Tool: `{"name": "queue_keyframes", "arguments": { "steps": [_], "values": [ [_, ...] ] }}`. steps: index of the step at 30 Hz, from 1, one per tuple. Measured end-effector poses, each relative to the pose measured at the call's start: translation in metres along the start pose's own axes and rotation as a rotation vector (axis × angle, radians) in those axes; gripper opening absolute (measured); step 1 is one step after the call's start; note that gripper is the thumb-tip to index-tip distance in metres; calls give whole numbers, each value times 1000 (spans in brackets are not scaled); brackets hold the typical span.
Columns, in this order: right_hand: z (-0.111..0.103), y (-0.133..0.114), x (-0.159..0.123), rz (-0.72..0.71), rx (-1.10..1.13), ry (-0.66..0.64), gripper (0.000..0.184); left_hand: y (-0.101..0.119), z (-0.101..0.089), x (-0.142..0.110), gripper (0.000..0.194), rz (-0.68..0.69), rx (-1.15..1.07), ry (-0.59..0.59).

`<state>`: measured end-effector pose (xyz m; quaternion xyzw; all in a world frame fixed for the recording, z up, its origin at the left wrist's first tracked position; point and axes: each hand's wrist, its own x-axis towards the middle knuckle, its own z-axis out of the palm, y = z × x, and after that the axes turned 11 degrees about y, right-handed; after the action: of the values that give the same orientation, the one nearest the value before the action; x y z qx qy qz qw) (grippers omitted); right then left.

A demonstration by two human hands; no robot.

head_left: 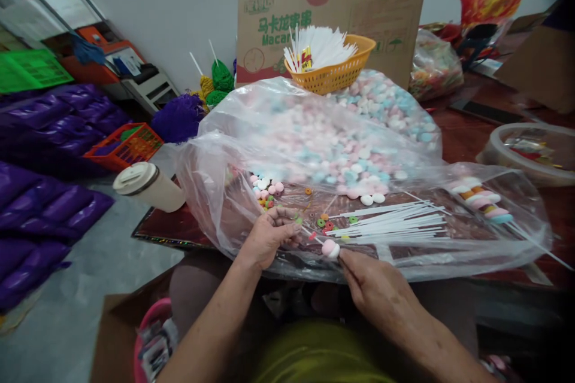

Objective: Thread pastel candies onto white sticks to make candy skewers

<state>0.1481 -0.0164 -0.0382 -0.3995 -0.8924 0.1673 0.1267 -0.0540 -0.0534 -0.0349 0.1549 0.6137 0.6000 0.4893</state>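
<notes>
My right hand [377, 287] is closed around a thin white stick, its lower end hidden in my fingers. A pink and white marshmallow [330, 248] is threaded on it just beyond my fingertips, and a small red candy ring [312, 236] sits farther along. At the stick's far end, my left hand [269, 236] has thumb and fingers pinched together, with a green candy ring [299, 221] at the fingertips. Close by lie loose candy rings [321, 223] and a bundle of white sticks [399, 222]. A finished-looking skewer [483, 198] rests at the right.
A large clear plastic bag [211, 191] with many pastel marshmallows [305, 143] spreads over the table. Behind it stand a yellow basket [332, 75] of white sticks and a cardboard box [359, 0]. A lidded cup [150, 185] is at the left edge, a clear tub [494, 149] at the right.
</notes>
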Motion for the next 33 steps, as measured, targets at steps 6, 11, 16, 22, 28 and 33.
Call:
{"name": "queue_keyframes", "arguments": {
  "steps": [6, 11, 16, 22, 28, 33],
  "values": [
    [-4, -5, -8, -34, 13, -91, 22, -2, -9, -4, 26, 11, 92, -113],
    [8, -17, -9, 20, 41, -52, 22, -15, -4, -25, 17, 496, 532, 137],
    [18, -13, 5, -20, 355, 104, 26, -18, -3, -36, 28, 1051, 723, -33],
    [9, -3, 106, -40, 233, 191, 22, 15, -8, 6, 23, 724, 1106, 275],
    [24, -14, 197, -37, 181, 140, 18, -5, -4, 10, 20, 684, 1243, 169],
    [2, 1, 178, -64, 268, -10, 19, -3, -19, 9, 16, 375, 425, 286]
  ]
}}
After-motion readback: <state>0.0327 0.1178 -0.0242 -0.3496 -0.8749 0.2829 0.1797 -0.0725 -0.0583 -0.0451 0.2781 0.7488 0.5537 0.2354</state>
